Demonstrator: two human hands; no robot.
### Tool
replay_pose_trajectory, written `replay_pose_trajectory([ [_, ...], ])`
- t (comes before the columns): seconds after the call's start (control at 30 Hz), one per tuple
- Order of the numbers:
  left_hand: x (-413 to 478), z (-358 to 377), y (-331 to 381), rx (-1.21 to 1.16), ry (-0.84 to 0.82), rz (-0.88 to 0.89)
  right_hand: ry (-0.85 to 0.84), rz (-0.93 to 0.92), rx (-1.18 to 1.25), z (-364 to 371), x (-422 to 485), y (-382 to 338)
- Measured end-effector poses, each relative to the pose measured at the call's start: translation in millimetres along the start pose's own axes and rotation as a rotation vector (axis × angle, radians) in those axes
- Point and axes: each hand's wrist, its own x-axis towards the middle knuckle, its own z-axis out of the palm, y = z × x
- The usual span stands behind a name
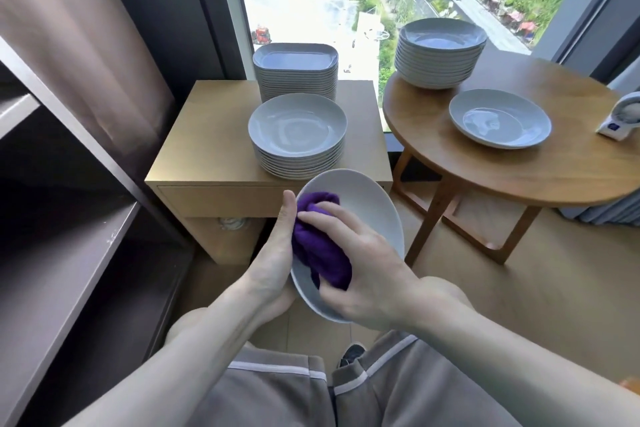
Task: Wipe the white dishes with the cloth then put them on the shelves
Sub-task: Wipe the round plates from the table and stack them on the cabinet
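Wiping in hand: left hand (273, 253) grips dish (367, 204) rim, fingers probably beneath; right hand (356, 274) bunches cloth (317, 246) inside. Next: carry to shelf (69, 270).

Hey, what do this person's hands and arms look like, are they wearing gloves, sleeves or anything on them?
Both are bare: the left hand and right hand have no gloves, rings or watch in view, and no sleeves show. Lower down, greyish shorts with white trim are worn.

Grey shorts (277, 392), white-striped hems, dark shoe (351, 354)
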Motion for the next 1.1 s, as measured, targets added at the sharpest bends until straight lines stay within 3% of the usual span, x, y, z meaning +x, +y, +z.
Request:
replay_pose_trajectory([
  [0.2, 3.8, -13.9, 11.7, -0.159, 0.031, -0.004, -0.319, -0.027, -0.1, -2.0, -0.6, -1.3],
  [0.37, 6.3, -20.0, 21.9, -0.082, 0.018, 0.108, -0.464, 0.081, -0.237, -15.3, 2.5, 16.4],
  [0.53, 6.8, -22.3, 22.9, 0.047, -0.012, 0.142, -0.383, 0.199, -0.259, -27.2, 6.3, 35.5],
  [0.77, 8.6, -15.8, 13.9, 0.157, -0.088, 0.141, -0.138, 0.321, -0.303, -31.5, 12.6, 52.5],
  [0.97, 8.0, -10.9, -0.4, 0.205, -0.163, 0.078, 0.003, 0.19, -0.27, -29.1, 14.3, 41.7],
  [1.1, 8.8, -8.7, -7.1, 0.179, -0.148, 0.014, -0.064, 0.036, -0.305, -21.4, 10.7, 23.0],
])
